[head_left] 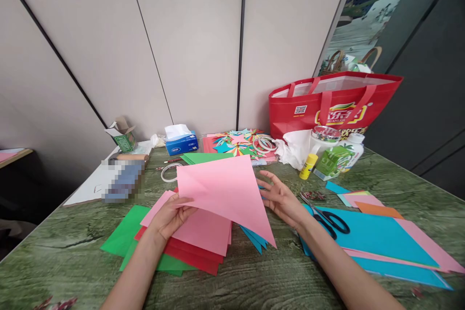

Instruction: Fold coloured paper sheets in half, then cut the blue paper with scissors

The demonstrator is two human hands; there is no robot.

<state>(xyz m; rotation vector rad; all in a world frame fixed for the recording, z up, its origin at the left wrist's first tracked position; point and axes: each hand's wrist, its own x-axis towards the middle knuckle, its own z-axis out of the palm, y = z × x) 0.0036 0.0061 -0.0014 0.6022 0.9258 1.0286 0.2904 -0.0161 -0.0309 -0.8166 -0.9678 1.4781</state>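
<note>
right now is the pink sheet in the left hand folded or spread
Spread: the pink sheet in the left hand shows one broad face, corners apart, no flap visible.

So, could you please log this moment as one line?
left hand: holding pink sheet; right hand: open beside sheet's right edge, contact unclear; paper stack: pink, red, green; scissors: on blue paper

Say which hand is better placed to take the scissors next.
Probably the right hand: it is open beside the pink sheet, and the scissors lie nearer to it, while the left hand holds that sheet.
</note>
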